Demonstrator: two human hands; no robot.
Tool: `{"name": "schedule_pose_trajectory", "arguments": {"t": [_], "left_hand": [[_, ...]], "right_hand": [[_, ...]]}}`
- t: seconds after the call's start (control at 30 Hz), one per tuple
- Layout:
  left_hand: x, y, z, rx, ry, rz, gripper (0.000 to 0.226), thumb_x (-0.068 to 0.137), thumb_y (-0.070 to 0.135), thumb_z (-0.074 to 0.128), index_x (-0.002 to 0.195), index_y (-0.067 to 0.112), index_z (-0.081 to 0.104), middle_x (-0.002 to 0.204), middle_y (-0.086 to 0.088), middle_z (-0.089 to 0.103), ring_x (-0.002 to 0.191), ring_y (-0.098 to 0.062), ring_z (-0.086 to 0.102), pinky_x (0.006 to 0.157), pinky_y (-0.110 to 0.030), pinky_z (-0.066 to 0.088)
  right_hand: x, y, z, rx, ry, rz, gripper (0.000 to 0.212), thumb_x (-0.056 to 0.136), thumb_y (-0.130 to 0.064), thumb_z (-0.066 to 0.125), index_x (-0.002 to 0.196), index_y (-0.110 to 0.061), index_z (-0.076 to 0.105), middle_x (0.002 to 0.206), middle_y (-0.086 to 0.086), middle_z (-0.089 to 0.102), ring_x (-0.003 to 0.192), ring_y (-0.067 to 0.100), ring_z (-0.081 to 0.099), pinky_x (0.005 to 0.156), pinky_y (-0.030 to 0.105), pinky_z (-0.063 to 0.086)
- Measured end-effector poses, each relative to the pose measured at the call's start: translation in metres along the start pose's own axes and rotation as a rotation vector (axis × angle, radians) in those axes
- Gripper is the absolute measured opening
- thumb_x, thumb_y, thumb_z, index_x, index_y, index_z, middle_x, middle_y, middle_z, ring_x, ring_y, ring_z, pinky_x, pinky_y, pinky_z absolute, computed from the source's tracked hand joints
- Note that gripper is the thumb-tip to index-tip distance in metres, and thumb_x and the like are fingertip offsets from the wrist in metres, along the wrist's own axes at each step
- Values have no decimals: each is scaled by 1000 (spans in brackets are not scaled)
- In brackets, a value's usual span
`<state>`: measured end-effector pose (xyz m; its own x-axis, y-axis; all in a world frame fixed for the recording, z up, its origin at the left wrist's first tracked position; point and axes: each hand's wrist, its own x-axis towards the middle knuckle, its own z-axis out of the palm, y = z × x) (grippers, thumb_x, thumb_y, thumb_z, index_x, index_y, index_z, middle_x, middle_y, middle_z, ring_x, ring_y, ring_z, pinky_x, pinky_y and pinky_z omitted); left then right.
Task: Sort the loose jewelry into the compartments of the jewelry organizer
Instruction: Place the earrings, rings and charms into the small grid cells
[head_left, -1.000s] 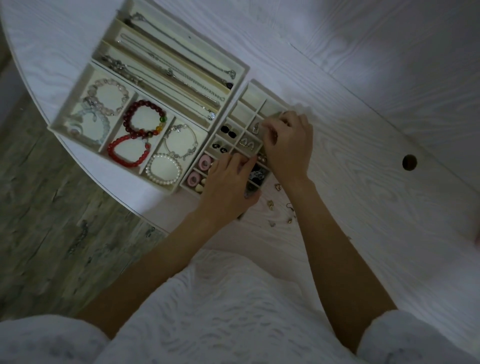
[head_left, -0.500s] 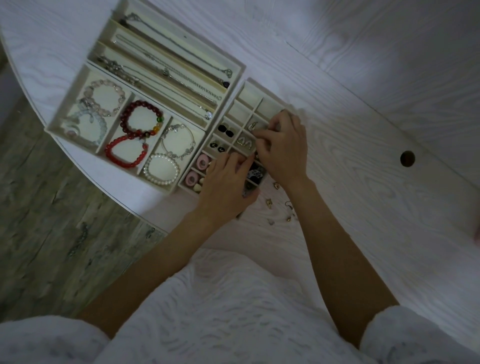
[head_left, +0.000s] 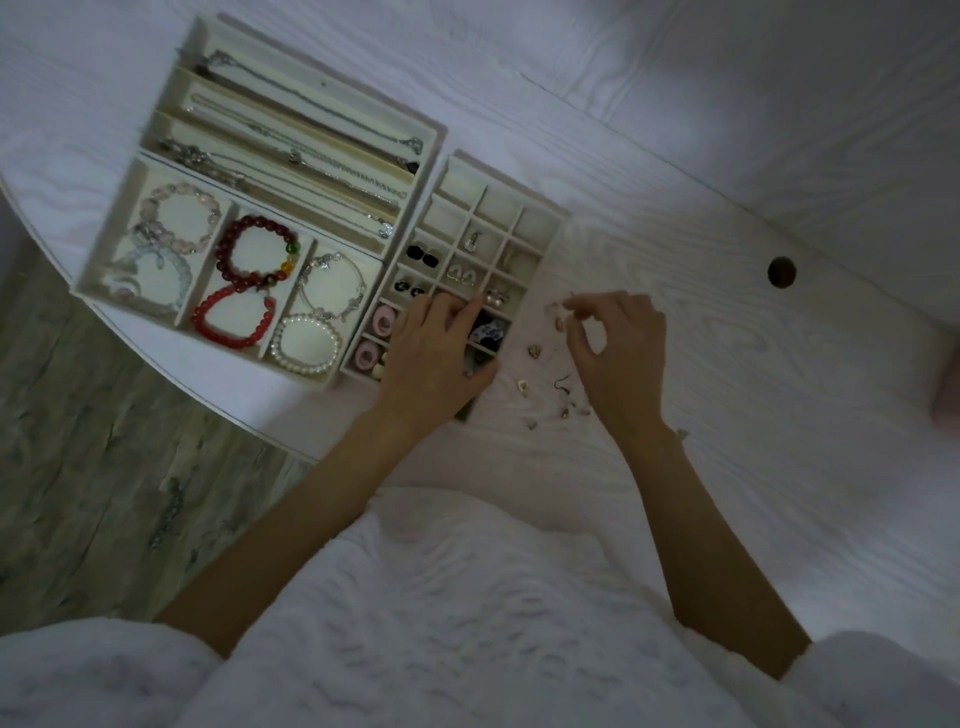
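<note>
A small cream grid tray (head_left: 540, 221) of the jewelry organizer holds earrings in several cells. My left hand (head_left: 434, 358) rests flat on its near end, fingers straight over the cells. Just right of the tray, several small loose earrings (head_left: 535, 352) lie scattered on the white table. My right hand (head_left: 621, 345) hovers over them with thumb and forefinger pinched together at a tiny piece (head_left: 569, 318); what they hold is too small to tell. Left of the grid tray, bracelet compartments (head_left: 182, 312) and long necklace slots (head_left: 311, 104) are filled.
The white wood-grain table (head_left: 727, 415) has a round cable hole (head_left: 782, 271) at the right and a curved edge (head_left: 218, 410) over grey flooring at the left. A pink object (head_left: 948, 389) sits at the far right edge.
My right hand has left the grid tray and moved right, down to the loose earrings on the table. My left hand stays on the tray.
</note>
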<state>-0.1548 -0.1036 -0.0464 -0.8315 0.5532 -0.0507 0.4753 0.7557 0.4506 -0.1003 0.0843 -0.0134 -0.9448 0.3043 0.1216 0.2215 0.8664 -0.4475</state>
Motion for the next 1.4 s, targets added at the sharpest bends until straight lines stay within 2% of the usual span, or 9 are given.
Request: {"name": "schedule_pose_trajectory", "arguments": {"t": [0.13, 0.27, 0.5, 0.73, 0.8, 0.9, 1.07, 1.2, 1.4], "left_hand": [[0, 3, 0, 23, -29, 6, 71, 79, 54, 46, 128, 3, 56, 102, -16, 58, 93, -34, 53, 80, -41, 45], [1, 2, -1, 47, -43, 3, 73, 80, 57, 48, 129, 4, 55, 101, -16, 58, 90, -33, 51, 78, -40, 43], [2, -1, 1, 106, -24, 46, 74, 80, 60, 45, 128, 6, 57, 95, -16, 60, 85, -31, 52, 73, -36, 43], [1, 1, 1, 111, 14, 53, 73, 81, 60, 44, 131, 7, 55, 96, -14, 59, 86, -29, 51, 73, -33, 41], [0, 1, 2, 116, 40, 61, 72, 81, 59, 44, 128, 6, 57, 96, -14, 59, 85, -29, 53, 73, -34, 42], [1, 1, 3, 133, 60, 56, 71, 80, 59, 42, 125, 7, 59, 97, -15, 59, 87, -30, 53, 74, -35, 43], [1, 1, 1, 125, 70, 53, 68, 79, 56, 47, 123, 6, 61, 96, -15, 60, 87, -31, 54, 74, -35, 44], [2, 2, -2, 145, 75, 66, 63, 74, 49, 68, 120, 7, 62, 94, -15, 59, 86, -31, 53, 73, -35, 44], [8, -9, -13, -17, 231, 26, 38, 86, 39, 55, 112, 13, 67, 96, -7, 62, 90, -23, 52, 79, -28, 34]], "right_hand": [[-46, 11, 0, -121, -125, -22, 11, 79, -24, 69, 89, -19, 69, 78, -3, 64, 79, 23, 54, 74, 26, 24], [-61, -4, 19, -189, -238, -30, 25, 67, -30, 82, 84, -18, 68, 75, 0, 65, 73, 24, 56, 68, 31, 38], [-58, -11, 31, -191, -161, -6, 14, 66, -16, 83, 65, -15, 68, 60, 0, 63, 60, 20, 56, 58, 24, 42], [-13, -17, 16, -2, 61, 33, 10, 80, -12, 57, 75, -5, 63, 77, 9, 59, 71, 22, 49, 65, 32, 41], [16, -23, 12, 130, 16, 19, 11, 86, -9, 52, 81, -4, 60, 80, 8, 57, 72, 17, 48, 66, 27, 39], [57, -27, 18, 161, -110, -71, 14, 91, -12, 53, 88, -5, 65, 87, 9, 61, 79, 19, 54, 69, 28, 43], [89, -31, 35, -103, -264, -302, 15, 88, -15, 59, 88, -9, 73, 89, 10, 65, 91, 31, 54, 76, 38, 43], [95, -35, 40, -236, -268, -402, 13, 82, -20, 66, 83, -13, 77, 83, 7, 67, 88, 31, 54, 75, 36, 39], [92, -28, 27, -56, -128, -287, 13, 82, -16, 66, 90, -10, 74, 86, 6, 65, 86, 28, 55, 73, 28, 38]]}}
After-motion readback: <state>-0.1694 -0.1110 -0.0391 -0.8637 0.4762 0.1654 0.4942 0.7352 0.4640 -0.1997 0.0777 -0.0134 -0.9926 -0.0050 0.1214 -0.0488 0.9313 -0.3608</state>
